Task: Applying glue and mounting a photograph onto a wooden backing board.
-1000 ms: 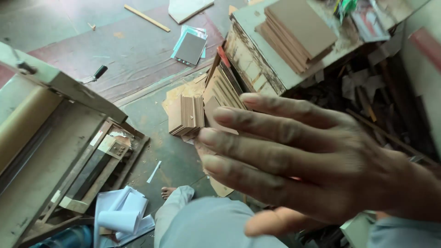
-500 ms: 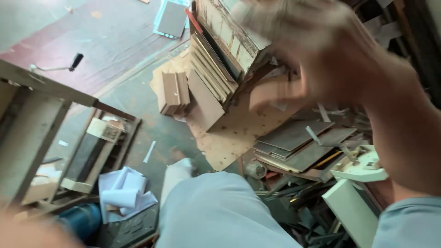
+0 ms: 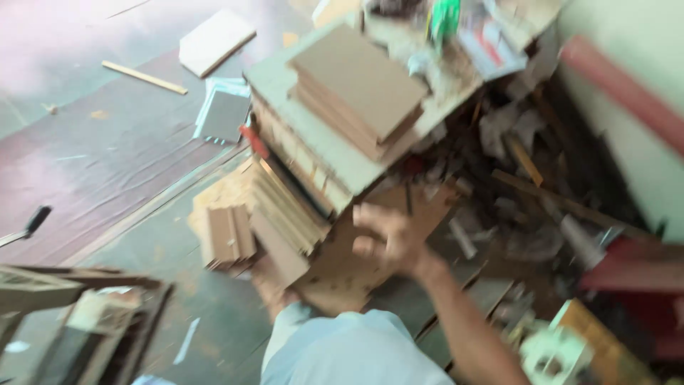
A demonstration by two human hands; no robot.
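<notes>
The right hand (image 3: 388, 239) is stretched out away from the body at the end of a bare forearm. Its fingers are bent inward, but motion blur hides whether they close on anything, so I cannot tell if it grips or is empty. The left hand is not in view.

The hand hovers over a flat brown hardboard sheet (image 3: 342, 274) lying on the floor. Just to its left is the row of thin tan boards standing on edge (image 3: 285, 207), packed against the side of a grey-topped bench (image 3: 324, 153). As I judge it, this is a reach toward that row, with no contact visible. A grip there would need the fingers spread and slid between two edges.

The boards lean with their tops tipped left. Their long edges seem to run from far left to near right, along the bench side.

Further left, a small bundle of short brown wooden blocks (image 3: 228, 235) rests on the floor. On the bench, farther off, lies a stack of flat brown rectangular panels (image 3: 360, 89). Dark scrap (image 3: 527, 185) is heaped to the right.
</notes>
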